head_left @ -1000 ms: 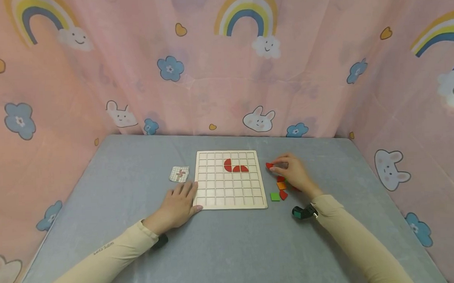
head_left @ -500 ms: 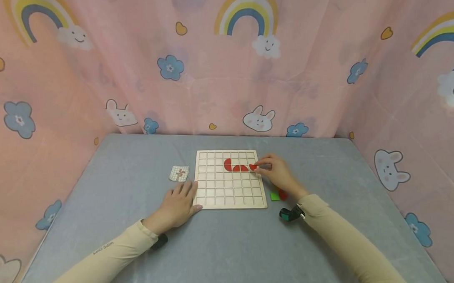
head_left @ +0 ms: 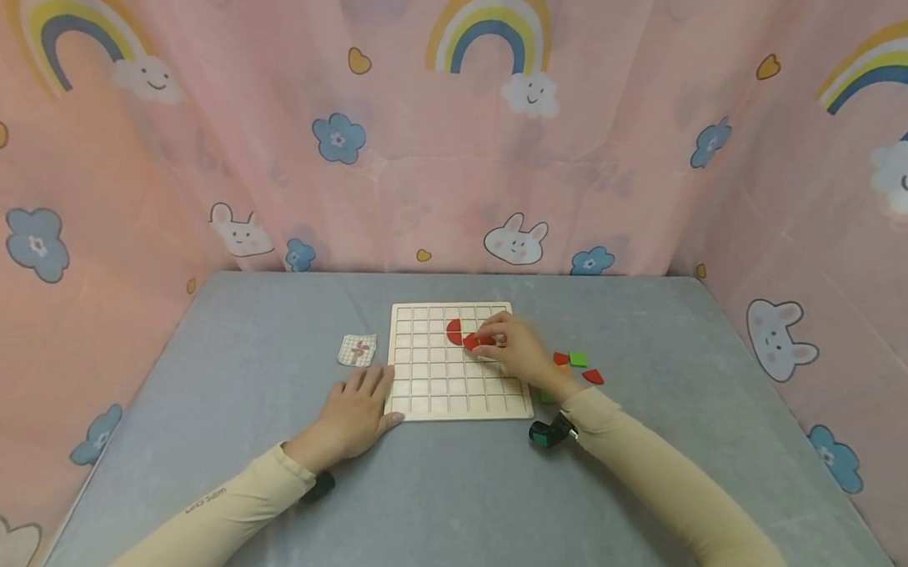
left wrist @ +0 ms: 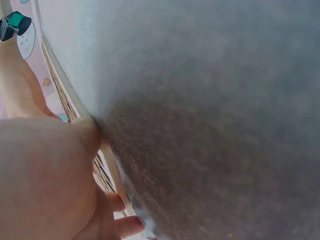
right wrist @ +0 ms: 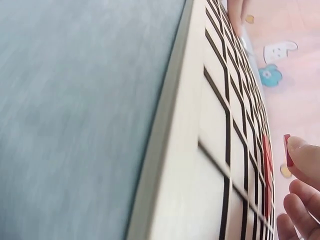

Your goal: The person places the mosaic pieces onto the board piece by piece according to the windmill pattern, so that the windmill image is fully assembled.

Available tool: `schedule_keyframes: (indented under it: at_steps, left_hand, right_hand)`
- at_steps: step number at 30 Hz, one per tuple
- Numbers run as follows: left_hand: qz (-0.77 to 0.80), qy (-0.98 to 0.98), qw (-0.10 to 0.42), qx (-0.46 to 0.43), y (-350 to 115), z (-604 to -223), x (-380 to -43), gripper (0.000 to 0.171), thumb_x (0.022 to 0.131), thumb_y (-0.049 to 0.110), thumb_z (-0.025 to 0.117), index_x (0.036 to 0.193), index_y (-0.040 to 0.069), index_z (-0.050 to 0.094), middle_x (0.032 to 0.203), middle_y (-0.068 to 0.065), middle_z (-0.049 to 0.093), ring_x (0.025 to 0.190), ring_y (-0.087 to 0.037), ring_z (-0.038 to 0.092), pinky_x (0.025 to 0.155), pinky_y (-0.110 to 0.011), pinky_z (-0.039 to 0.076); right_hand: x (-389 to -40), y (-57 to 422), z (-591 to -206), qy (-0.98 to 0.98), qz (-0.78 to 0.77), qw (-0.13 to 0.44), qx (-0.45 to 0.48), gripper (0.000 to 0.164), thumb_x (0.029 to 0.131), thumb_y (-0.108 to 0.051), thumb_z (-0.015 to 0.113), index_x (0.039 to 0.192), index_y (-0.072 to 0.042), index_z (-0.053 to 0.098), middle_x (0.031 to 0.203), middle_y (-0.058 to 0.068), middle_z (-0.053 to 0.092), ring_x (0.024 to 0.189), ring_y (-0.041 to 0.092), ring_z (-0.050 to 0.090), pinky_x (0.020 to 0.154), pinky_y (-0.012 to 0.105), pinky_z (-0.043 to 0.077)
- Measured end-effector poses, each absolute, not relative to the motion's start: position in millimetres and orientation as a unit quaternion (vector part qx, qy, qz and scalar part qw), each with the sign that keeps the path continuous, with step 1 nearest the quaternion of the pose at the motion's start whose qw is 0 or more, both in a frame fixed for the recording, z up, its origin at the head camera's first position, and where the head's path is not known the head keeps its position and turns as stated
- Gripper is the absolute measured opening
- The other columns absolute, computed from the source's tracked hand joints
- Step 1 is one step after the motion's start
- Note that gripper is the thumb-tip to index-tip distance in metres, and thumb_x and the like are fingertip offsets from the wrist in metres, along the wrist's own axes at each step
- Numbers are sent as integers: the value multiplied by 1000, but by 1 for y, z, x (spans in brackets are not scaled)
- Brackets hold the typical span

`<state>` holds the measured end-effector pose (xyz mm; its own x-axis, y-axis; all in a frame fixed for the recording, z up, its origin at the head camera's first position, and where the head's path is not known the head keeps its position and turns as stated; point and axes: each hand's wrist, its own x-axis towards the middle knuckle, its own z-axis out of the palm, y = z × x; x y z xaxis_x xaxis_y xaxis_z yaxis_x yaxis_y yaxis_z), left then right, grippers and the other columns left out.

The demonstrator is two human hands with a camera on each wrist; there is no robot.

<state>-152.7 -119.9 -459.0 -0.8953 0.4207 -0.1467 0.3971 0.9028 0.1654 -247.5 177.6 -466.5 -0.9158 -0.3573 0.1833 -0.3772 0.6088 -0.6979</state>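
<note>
Over the board (head_left: 435,378), pinching 1 red piece (right wrist: 288,150) with right hand (head_left: 520,348); resting left hand (head_left: 351,412), fingers (head_left: 372,378) extended, at the edge. Seemingly mid-placement; next, probably needing alignment, then release.

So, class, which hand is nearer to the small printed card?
The left hand: it rests at the left edge of the board, just nearside of the card. The right hand is farther off, over the board, pinching a red piece.

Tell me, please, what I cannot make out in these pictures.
Head view: details on the card, too small.
Head view: part of the orange piece, behind the right hand.
Left wrist view: much of the board, behind the left hand.
Right wrist view: part of the red piece, behind fingers.
</note>
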Motion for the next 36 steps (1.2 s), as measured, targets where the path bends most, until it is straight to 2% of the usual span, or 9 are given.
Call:
schedule_keyframes:
  at_steps: [6, 11, 20, 27, 36]
  left_hand:
    - [65, 972, 87, 210, -120, -459, -152, 73, 111, 40, 55, 162, -7, 34, 166, -29, 35, 150, -50, 35, 113, -66, 37]
    - [65, 972, 87, 209, -120, -459, -153, 73, 110, 40, 56, 161, -7, 34, 165, -29, 35, 150, -50, 35, 113, -66, 37]
    - [65, 972, 83, 210, -120, -460, -153, 72, 110, 40, 57, 161, -7, 35, 165, -29, 37, 150, -50, 36, 112, -66, 38]
    - [69, 972, 81, 212, -120, -459, -153, 72, 110, 40, 57, 160, -7, 35, 164, -29, 37, 149, -50, 36, 112, -66, 38]
    - [62, 972, 86, 211, -120, -460, -152, 72, 110, 40, 56, 161, -7, 34, 165, -28, 37, 150, -50, 35, 112, -66, 38]
  right_hand:
    - [-247, 160, -466, -885, 403, 8, 234, 24, 93, -13, 83, 112, 1, 80, 119, 13, 66, 109, 30, 62, 93, 43, 53]
    - [-247, 147, -465, -882, 406, -13, 239, 25, 94, -15, 83, 114, 0, 80, 121, 11, 66, 114, 28, 61, 94, 40, 52]
    - [-248, 136, -468, -882, 397, -7, 254, 22, 94, -12, 83, 112, -1, 80, 121, 13, 67, 113, 29, 61, 93, 41, 51]
    - [-249, 134, -471, -883, 393, -5, 256, 19, 95, -12, 82, 110, -2, 81, 119, 11, 68, 115, 29, 61, 99, 46, 52]
    - [-247, 131, -470, -884, 389, -4, 261, 19, 94, -11, 82, 110, -1, 81, 115, 12, 68, 110, 29, 60, 99, 47, 51]
